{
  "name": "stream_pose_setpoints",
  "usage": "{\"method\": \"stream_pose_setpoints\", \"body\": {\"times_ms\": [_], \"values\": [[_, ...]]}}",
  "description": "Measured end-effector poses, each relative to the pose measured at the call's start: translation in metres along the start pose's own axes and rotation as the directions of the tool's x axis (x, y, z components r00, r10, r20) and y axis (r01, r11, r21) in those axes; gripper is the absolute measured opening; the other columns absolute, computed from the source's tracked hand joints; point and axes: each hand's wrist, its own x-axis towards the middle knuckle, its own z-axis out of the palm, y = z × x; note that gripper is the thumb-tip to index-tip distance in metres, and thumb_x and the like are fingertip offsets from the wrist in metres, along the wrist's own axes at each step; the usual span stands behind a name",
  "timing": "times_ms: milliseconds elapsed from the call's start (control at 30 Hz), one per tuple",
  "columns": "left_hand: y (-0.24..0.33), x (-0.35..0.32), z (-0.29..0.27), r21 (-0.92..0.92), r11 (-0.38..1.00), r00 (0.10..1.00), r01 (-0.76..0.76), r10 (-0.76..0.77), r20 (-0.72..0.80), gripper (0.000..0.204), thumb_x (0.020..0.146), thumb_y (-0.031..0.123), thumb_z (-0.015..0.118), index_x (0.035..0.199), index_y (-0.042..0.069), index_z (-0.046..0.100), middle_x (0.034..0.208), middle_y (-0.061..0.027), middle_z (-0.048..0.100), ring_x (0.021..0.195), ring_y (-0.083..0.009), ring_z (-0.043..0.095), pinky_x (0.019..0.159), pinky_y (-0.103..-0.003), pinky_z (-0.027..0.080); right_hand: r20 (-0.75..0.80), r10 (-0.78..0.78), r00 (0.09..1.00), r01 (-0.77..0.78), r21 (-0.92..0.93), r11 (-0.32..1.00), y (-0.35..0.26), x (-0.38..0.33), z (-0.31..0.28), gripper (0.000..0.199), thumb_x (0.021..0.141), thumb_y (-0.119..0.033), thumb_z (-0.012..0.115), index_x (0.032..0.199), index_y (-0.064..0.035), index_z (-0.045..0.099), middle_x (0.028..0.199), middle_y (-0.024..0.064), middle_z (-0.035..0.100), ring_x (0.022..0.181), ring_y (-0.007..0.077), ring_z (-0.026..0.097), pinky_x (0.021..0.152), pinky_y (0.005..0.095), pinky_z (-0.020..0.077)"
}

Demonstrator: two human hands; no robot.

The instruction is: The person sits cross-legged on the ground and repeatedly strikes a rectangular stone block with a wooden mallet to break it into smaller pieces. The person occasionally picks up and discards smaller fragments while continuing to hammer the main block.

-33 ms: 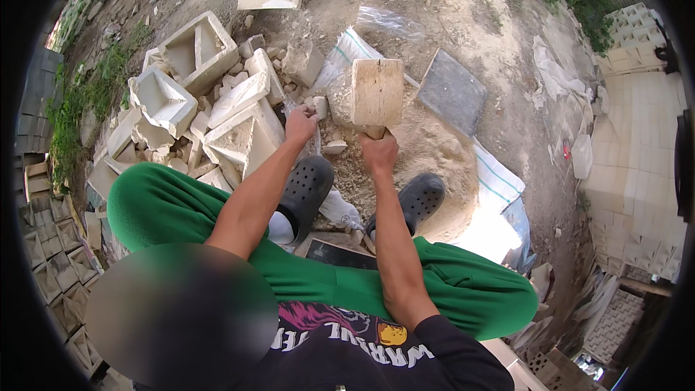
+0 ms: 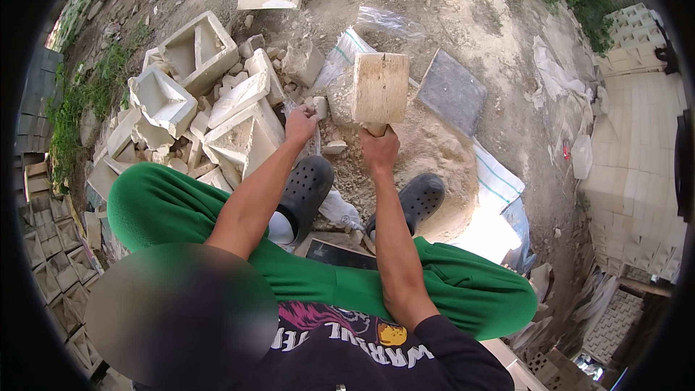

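My right hand (image 2: 381, 150) is wrapped round the short handle of a wooden mallet (image 2: 381, 88), its blocky head raised above the dusty ground. My left hand (image 2: 300, 126) is closed low beside a pale chunk (image 2: 319, 107); what its fingers hold, if anything, is hidden. Another small pale lump (image 2: 334, 147) lies between the two hands. Crushed pale powder and grit (image 2: 441, 148) cover the ground near my right hand, partly over a white woven sack (image 2: 498, 174) with green stripes.
Broken hollow blocks (image 2: 246, 134) are heaped at the left, with a boxy two-cell block (image 2: 197, 52) behind. A dark square slab (image 2: 453, 92) lies right of the mallet. My dark clogs (image 2: 306, 190) flank the work spot. Stacked pale blocks (image 2: 626, 166) stand far right.
The mallet head has tilted slightly and shifted a little to the right and away from me. My left hand has stayed in place.
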Motion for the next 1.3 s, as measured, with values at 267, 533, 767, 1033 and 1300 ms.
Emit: {"method": "stream_pose_setpoints", "body": {"times_ms": [267, 533, 767, 1033, 1300], "values": [[0.005, -0.002, -0.004, -0.012, 0.999, 0.999, 0.030, -0.030, 0.018, 0.025, 0.078, 0.017, 0.071, 0.099, 0.003, 0.071, 0.094, -0.0159, 0.073, 0.088, -0.0276, 0.070, 0.080, -0.036, 0.052, 0.208, 0.123, 0.970, -0.068, -0.254, 0.965, 0.034, 0.001, 0.021, 0.054, 0.068, -0.036, 0.075, 0.102, 0.0046, 0.068, 0.099, 0.0297, 0.068, 0.099, 0.0424, 0.066, 0.085, 0.0464, 0.0521], [-0.005, 0.001, 0.001, -0.025, 1.000, 1.000, -0.005, 0.005, -0.007, 0.026, 0.079, 0.016, 0.070, 0.101, 0.003, 0.072, 0.096, -0.0154, 0.073, 0.089, -0.0276, 0.070, 0.081, -0.035, 0.052, 0.187, 0.309, 0.933, -0.256, -0.261, 0.931, 0.058, 0.013, 0.010, 0.049, 0.063, -0.032, 0.075, 0.093, 0.0063, 0.070, 0.092, 0.0285, 0.069, 0.091, 0.0420, 0.067, 0.080, 0.0463, 0.0522], [0.005, -0.004, 0.000, 0.008, 1.000, 1.000, 0.026, -0.026, -0.006, 0.026, 0.079, 0.017, 0.070, 0.100, 0.003, 0.072, 0.094, -0.0150, 0.073, 0.089, -0.0273, 0.070, 0.081, -0.035, 0.052, -0.027, -0.078, 0.997, 0.078, -0.013, 0.997, 0.010, 0.003, 0.015, 0.054, 0.065, -0.032, 0.076, 0.102, 0.0060, 0.066, 0.091, 0.0288, 0.068, 0.090, 0.0447, 0.066, 0.077, 0.0469, 0.0525], [-0.008, 0.004, 0.005, -0.040, 0.999, 1.000, -0.010, 0.009, -0.007, 0.027, 0.079, 0.017, 0.070, 0.101, 0.002, 0.072, 0.094, -0.0159, 0.073, 0.087, -0.0272, 0.070, 0.080, -0.035, 0.053, 0.201, 0.377, 0.904, -0.290, -0.361, 0.886, 0.082, -0.007, 0.030, 0.035, 0.064, -0.026, 0.070, 0.082, 0.0043, 0.071, 0.083, 0.0233, 0.071, 0.081, 0.0350, 0.071, 0.073, 0.0430, 0.0546], [-0.005, 0.001, 0.005, -0.039, 0.999, 1.000, 0.013, -0.013, 0.012, 0.028, 0.079, 0.017, 0.069, 0.101, 0.001, 0.072, 0.092, -0.0151, 0.073, 0.085, -0.0268, 0.070, 0.079, -0.036, 0.053, -0.052, 0.031, 0.998, -0.024, 0.132, 0.991, 0.014, -0.002, 0.004, 0.043, 0.071, -0.028, 0.077, 0.094, 0.0068, 0.068, 0.090, 0.0253, 0.070, 0.089, 0.0385, 0.069, 0.076, 0.0434, 0.0526]]}}
